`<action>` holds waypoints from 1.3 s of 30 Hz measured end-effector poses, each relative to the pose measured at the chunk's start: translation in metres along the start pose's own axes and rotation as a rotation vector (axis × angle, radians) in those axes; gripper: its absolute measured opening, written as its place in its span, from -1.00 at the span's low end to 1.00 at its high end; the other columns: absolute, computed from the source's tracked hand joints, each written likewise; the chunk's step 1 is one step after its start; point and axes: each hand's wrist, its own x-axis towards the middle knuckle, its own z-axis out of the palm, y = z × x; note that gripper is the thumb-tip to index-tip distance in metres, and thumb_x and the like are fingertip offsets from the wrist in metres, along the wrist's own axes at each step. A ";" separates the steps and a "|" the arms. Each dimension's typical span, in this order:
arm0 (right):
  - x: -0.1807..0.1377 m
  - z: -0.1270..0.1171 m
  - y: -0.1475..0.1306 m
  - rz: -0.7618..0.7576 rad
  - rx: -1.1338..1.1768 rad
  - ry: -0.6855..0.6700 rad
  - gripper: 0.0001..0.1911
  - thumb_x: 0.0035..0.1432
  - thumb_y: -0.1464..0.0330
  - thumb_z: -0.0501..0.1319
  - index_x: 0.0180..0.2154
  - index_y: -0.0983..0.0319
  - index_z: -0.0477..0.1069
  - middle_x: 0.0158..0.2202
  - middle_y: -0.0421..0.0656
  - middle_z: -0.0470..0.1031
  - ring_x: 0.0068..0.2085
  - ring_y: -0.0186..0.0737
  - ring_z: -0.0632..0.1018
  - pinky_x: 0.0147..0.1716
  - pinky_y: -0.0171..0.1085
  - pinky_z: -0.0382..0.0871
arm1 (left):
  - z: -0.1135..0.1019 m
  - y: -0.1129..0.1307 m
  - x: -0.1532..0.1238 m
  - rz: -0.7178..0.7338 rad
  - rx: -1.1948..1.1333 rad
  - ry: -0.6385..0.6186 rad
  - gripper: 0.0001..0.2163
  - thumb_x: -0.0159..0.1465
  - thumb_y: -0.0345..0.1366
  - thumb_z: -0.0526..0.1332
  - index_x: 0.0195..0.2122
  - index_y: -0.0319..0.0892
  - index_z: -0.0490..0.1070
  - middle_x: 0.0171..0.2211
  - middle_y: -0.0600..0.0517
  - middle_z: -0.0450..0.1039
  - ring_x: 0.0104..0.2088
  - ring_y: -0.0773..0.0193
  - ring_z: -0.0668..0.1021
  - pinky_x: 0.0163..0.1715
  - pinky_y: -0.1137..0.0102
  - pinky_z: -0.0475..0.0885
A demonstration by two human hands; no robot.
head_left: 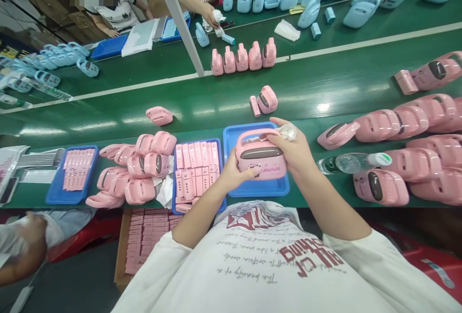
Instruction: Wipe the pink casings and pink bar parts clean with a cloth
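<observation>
White shirt (pixel 267 265) — pink case (pixel 269 164) between left hand (pixel 234 173) and right hand (pixel 296 150).

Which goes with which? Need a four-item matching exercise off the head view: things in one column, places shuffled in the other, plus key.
Things
1. Held pink case
2. Green-capped bottle
3. Cardboard box
4. Row of five pink cases

Places
A. Below the table edge, filled with pink pieces
B. Standing beside the foot of the pale post
C. Between the left hand and right hand
D. Lying on its side among pink cases at the right

Pairs: 1-C, 2-D, 3-A, 4-B
</observation>
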 end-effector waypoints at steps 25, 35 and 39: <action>-0.032 0.003 0.087 -0.650 -0.495 -0.148 -0.51 0.07 0.07 0.19 0.03 0.06 0.42 0.15 -0.08 0.36 0.29 0.01 0.19 0.28 0.12 -0.06 | 0.031 0.009 0.020 -0.372 -0.688 0.276 -0.46 0.11 0.18 0.16 -0.09 -0.17 0.42 -0.15 -0.07 0.53 -0.06 0.08 0.54 -0.13 0.25 0.50; -0.020 -0.022 0.109 -0.266 -0.265 0.186 -0.59 0.13 0.03 0.07 -0.23 0.17 0.47 -0.34 -0.12 0.54 -0.32 -0.14 0.54 -0.21 -0.08 0.43 | -0.004 0.004 0.022 0.163 -0.152 0.448 -0.35 -0.18 -0.17 0.49 -0.07 -0.13 0.28 -0.09 -0.02 0.44 -0.05 0.16 0.50 -0.06 0.27 0.41; 0.010 -0.021 0.077 -0.132 -0.076 0.027 -0.53 0.06 0.05 0.18 -0.05 0.15 0.39 -0.21 -0.15 0.52 -0.35 -0.23 0.50 -0.33 -0.21 0.39 | -0.012 0.003 0.019 0.191 0.119 0.392 -0.28 -0.25 -0.19 0.52 -0.05 -0.14 0.28 -0.03 -0.07 0.38 -0.01 0.07 0.46 -0.04 0.22 0.39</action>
